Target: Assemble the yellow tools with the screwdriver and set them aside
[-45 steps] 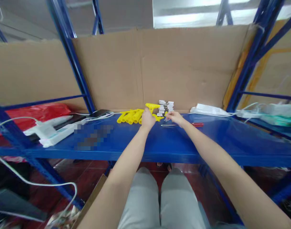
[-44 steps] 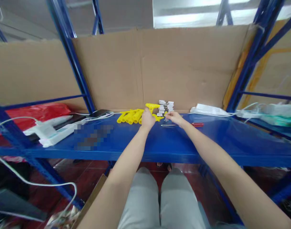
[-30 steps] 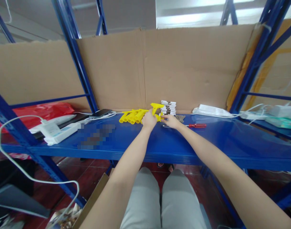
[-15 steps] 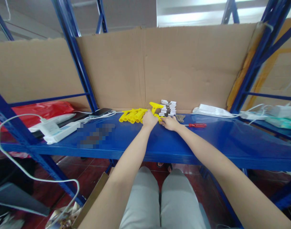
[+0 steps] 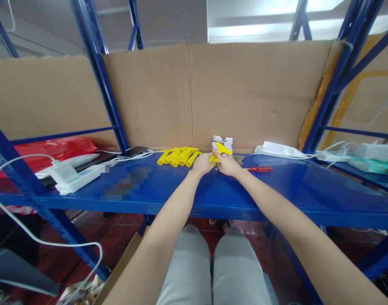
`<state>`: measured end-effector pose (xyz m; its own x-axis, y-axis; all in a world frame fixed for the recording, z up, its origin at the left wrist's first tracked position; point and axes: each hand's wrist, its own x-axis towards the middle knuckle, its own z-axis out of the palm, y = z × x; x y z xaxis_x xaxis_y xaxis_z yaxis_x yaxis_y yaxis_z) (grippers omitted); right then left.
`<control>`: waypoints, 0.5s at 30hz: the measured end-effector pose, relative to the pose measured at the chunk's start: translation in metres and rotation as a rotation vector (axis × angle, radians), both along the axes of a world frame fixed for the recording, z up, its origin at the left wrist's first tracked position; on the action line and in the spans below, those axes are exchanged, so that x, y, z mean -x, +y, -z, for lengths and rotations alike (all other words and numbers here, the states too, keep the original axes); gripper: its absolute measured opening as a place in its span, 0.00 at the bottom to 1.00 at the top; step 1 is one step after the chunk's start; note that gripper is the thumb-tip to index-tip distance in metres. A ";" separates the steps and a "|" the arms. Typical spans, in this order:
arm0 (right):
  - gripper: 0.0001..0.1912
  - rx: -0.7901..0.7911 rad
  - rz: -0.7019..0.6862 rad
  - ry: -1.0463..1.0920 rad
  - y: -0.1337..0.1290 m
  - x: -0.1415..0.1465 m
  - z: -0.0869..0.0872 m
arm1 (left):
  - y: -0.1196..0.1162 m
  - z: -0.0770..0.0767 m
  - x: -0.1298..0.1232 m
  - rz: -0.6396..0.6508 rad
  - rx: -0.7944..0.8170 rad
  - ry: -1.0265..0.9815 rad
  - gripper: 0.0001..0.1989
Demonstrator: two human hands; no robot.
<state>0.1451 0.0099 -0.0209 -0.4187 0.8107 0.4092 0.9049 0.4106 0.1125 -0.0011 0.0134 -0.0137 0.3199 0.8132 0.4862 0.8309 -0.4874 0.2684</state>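
Nearest: two knees in matte grey cloth (image 5: 187, 262) are pointing toward the shelf. At lower left, one open cardboard box (image 5: 120, 271) is standing by the white cable (image 5: 54, 243), a single smooth strand looping down.

Blue shelf (image 5: 260, 195): painted, glossy, hard-edged, reflecting light. Over its middle, both hands are meeting at one yellow piece (image 5: 223, 148), smooth, plastic-looking, branching. Left hand (image 5: 202, 164) is closing its fingers on the lower part; right hand (image 5: 227, 163) is gripping it from the other side, fingers bent. The piece is tilting between them, partly hidden, in front of the white stack.

One screwdriver (image 5: 260, 169), its red handle shiny, is lying just beside the right wrist, shaft running under the hand. Left of the hands, about six yellow tubes (image 5: 181, 156) are lying side by side, round open ends facing near; overlap is blurring the count.

Farther: the white stack (image 5: 221, 139) is showing several thin, notched pieces, too small to count. One grey-brown scrap (image 5: 238, 159) is resting to its right. One white power strip (image 5: 79, 180) is lying far left, near crinkled red plastic (image 5: 60, 146). Behind, creased brown cardboard (image 5: 244, 93) is standing upright.
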 end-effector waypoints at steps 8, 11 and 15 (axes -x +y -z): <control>0.28 -0.089 0.137 0.102 0.001 -0.005 -0.006 | -0.001 0.001 -0.003 0.055 0.011 -0.040 0.24; 0.28 -0.126 0.212 0.171 0.002 -0.012 -0.008 | -0.003 -0.001 -0.003 0.066 0.036 -0.071 0.22; 0.27 -0.126 0.313 0.246 0.002 -0.023 -0.010 | -0.004 -0.001 -0.004 0.117 0.005 -0.119 0.23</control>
